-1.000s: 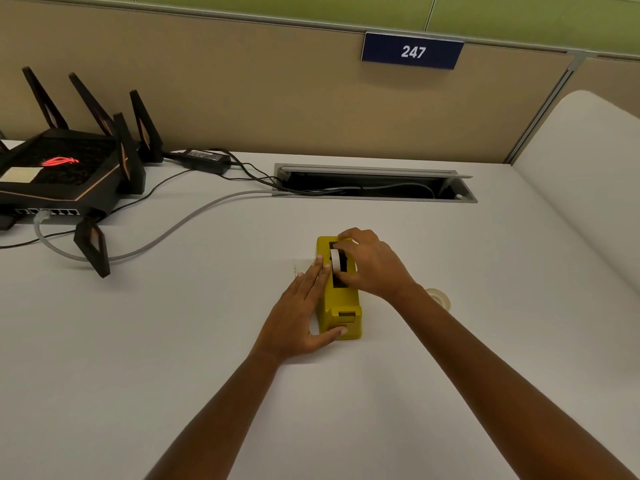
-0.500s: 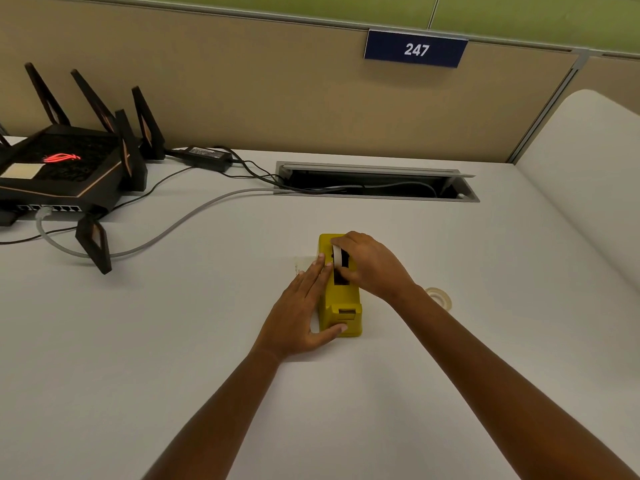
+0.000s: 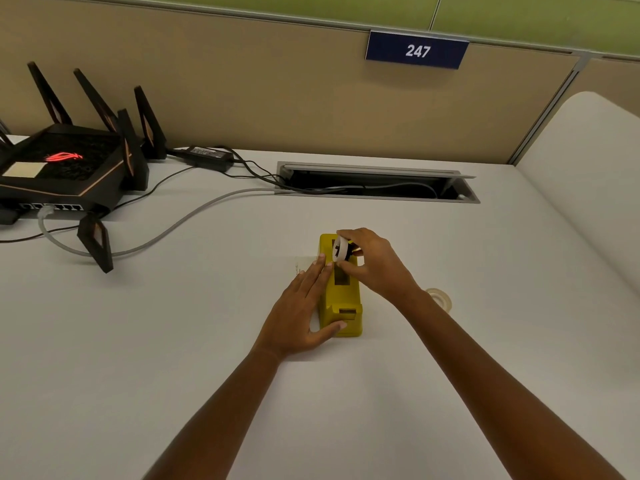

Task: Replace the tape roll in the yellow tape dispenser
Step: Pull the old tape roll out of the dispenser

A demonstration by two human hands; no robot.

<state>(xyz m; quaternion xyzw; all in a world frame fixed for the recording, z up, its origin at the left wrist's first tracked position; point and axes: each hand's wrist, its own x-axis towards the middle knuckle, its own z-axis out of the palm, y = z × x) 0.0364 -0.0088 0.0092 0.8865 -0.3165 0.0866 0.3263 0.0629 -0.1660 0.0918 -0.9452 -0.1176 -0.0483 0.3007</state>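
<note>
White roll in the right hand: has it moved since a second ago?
Yes. The white roll has come up out of the slot of the yellow dispenser, where it sat lower before; the right hand pinches it.

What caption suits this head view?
Right hand holds a white tape roll over the yellow dispenser while the left hand braces it.

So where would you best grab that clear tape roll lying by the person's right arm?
Probably by its outer rim, from above. The clear tape roll lies flat on the table, so thumb and fingers can pinch opposite sides. Come in from its right, since the right forearm passes close on its left.
</note>
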